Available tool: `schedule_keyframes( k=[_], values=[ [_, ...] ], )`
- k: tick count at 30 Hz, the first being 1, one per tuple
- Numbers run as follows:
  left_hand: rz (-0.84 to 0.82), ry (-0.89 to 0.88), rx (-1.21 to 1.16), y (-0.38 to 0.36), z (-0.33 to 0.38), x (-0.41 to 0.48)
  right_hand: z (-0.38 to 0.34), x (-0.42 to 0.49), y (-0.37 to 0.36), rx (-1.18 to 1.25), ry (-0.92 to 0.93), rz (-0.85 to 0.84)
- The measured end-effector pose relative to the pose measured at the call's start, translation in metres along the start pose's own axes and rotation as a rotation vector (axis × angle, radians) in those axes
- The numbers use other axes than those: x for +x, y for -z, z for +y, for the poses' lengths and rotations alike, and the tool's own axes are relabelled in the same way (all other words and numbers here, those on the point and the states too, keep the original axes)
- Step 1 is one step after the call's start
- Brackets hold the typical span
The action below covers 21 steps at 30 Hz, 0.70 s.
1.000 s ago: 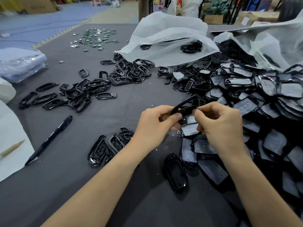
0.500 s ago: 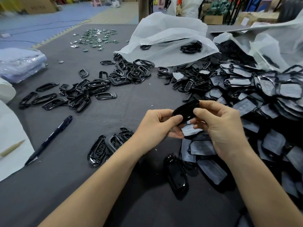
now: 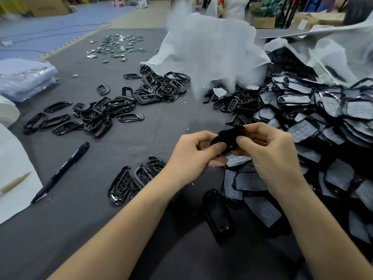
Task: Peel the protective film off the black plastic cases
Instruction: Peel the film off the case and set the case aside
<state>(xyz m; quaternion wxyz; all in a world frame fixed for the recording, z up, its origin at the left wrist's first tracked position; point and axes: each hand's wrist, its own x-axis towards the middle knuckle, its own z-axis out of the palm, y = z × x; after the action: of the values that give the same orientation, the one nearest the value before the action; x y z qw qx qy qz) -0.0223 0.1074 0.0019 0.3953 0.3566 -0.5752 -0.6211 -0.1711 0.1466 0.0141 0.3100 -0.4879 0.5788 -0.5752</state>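
Observation:
Both hands hold one glossy black plastic case (image 3: 229, 138) above the grey table (image 3: 161, 126). My left hand (image 3: 193, 154) pinches its near left end with thumb and fingers. My right hand (image 3: 270, 150) grips its right side, thumb on top. A big heap of black cases with grey film (image 3: 314, 118) spreads over the right of the table. One bare black case (image 3: 217, 215) lies just below my hands. Whether film is still on the held case is hidden by my fingers.
Black frame parts lie in piles at left (image 3: 88, 116), centre back (image 3: 161, 87) and near my left forearm (image 3: 133, 178). A black pen (image 3: 60, 172) lies at left beside white sheets (image 3: 14, 168). White plastic bags (image 3: 207, 49) stand at the back, small metal parts (image 3: 117, 47) beyond.
The held case has turned from edge-on to showing its glossy broad face. My right thumb has shifted onto its right part. Both hands stay at the same spot.

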Motion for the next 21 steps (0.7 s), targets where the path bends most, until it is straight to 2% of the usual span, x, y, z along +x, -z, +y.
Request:
schedule_keyframes(
  k=[12, 16, 21],
  values=[
    [-0.027, 0.052, 0.008, -0.0018, -0.0017, -0.0008, 0.0051, 0.0008, 0.0006, -0.155, 0.024, -0.008],
    [-0.016, 0.023, 0.069, -0.0022, -0.0007, -0.0025, 0.004, -0.0014, -0.0023, -0.33, 0.097, 0.012],
    [-0.017, 0.012, 0.137, -0.0035, -0.0022, -0.0037, 0.001, -0.0022, -0.0028, -0.379, 0.098, -0.015]
  ],
)
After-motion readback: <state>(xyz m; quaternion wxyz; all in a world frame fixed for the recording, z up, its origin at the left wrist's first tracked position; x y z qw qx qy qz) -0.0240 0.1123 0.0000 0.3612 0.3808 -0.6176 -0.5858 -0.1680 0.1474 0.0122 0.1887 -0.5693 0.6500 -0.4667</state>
